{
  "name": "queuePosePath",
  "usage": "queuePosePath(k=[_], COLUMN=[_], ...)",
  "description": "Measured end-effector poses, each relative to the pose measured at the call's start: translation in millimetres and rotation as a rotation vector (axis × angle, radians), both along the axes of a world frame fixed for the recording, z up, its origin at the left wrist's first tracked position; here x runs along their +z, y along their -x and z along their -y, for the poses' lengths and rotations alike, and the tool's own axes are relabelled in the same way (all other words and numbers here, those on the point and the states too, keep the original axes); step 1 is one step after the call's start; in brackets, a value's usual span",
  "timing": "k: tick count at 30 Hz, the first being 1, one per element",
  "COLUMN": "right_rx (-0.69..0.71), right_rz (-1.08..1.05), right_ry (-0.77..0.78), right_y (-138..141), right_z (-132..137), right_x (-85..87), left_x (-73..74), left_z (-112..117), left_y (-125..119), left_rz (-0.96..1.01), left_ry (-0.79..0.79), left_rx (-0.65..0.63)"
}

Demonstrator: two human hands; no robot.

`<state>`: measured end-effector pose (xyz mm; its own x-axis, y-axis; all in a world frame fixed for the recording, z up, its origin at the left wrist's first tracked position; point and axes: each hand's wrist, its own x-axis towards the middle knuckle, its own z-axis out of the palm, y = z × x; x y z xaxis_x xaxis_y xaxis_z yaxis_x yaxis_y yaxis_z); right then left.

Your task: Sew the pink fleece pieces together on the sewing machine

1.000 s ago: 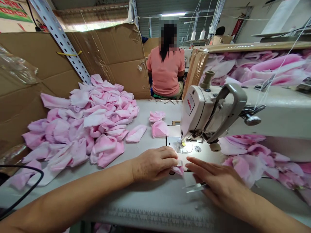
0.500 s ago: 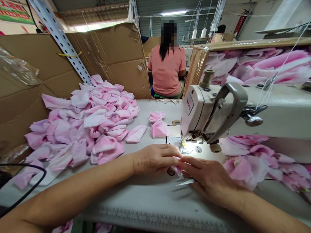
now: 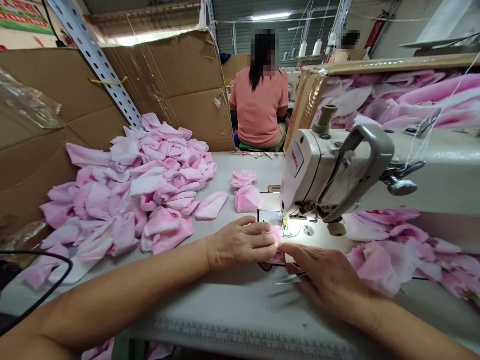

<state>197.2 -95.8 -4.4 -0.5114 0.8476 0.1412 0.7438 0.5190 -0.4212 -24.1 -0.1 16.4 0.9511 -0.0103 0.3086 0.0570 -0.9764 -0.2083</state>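
Note:
A small pink fabric piece point(image 3: 276, 235) lies on the machine bed just in front of the needle area. My left hand point(image 3: 242, 243) is closed on its left side, the fingers pressed over it. With its fingertips, my right hand point(image 3: 326, 275) touches the near right edge of the same piece. Tucked in the right hand's curled fingers is a pair of thread snips point(image 3: 290, 279), the slim metal blades pointing left. The presser foot point(image 3: 286, 223) of the white sewing machine point(image 3: 303, 170) sits just beyond the fabric, lit by a lamp.
A big heap of pink fabric pieces point(image 3: 131, 195) covers the left of the table, beside cardboard point(image 3: 168, 85). Single pieces point(image 3: 248, 199) lie left of the needle. More fabric point(image 3: 386, 260) lies under the machine arm. A co-worker point(image 3: 258, 105) sits ahead.
The fabric has come slightly away from the needle and more of it shows. My left fingers have moved a little left and closer to me; the right hand has shifted slightly right.

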Motion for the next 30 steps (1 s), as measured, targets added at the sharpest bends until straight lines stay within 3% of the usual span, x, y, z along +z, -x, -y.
queuePosePath(k=[5, 12, 16, 21, 25, 30], right_rx=[-0.117, -0.157, -0.149, -0.14, -0.135, -0.023], right_rz=[-0.084, 0.301, 0.364, 0.335, 0.17, 0.056], right_ry=[0.07, -0.024, -0.077, -0.067, -0.123, -0.18], right_y=[0, 4, 3, -1, -14, -21], right_z=[-12, -25, -23, -23, -18, -8], right_x=[7.6, 6.2, 3.4, 1.9, -3.1, -6.3], left_x=[-4.6, -8.3, -8.6, -10.6, -12.1, -11.9], left_z=[0, 4, 12, 19, 19, 19], left_y=[0, 2, -2, -7, -10, -12], left_rz=[-0.029, -0.004, 0.024, 0.023, 0.011, 0.018], left_ry=[0.05, 0.068, 0.12, 0.129, 0.148, 0.179], left_rx=[0.018, 0.002, 0.032, 0.121, 0.117, 0.116])
